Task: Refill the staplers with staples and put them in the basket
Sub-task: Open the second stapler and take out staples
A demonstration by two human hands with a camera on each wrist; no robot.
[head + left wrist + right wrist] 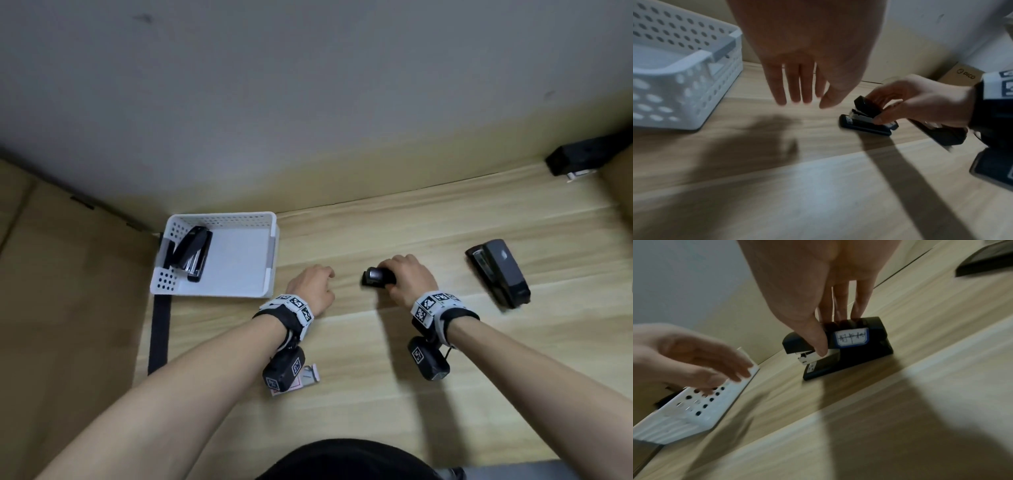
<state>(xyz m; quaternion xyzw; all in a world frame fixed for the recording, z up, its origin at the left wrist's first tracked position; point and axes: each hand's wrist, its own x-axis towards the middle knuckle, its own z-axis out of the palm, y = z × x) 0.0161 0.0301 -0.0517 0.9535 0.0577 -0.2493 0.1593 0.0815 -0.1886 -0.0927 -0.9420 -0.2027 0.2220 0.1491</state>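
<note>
My right hand (404, 277) grips a small black stapler (376, 277) (867, 118) (840, 347) standing on the wooden table, thumb on the near side, fingers on the far side; a white label shows on its top. My left hand (313, 286) (803, 91) hovers empty with relaxed fingers between this stapler and the white perforated basket (263, 219) (686, 76). One black stapler (191, 253) lies in the basket's left part. A larger black stapler (500, 272) lies on the table to the right.
A small box of staples (301, 378) lies on the table under my left wrist. A black object (579, 161) sits at the far right by the wall. A brown cardboard box (962, 74) stands behind. The wall runs along the table's far edge.
</note>
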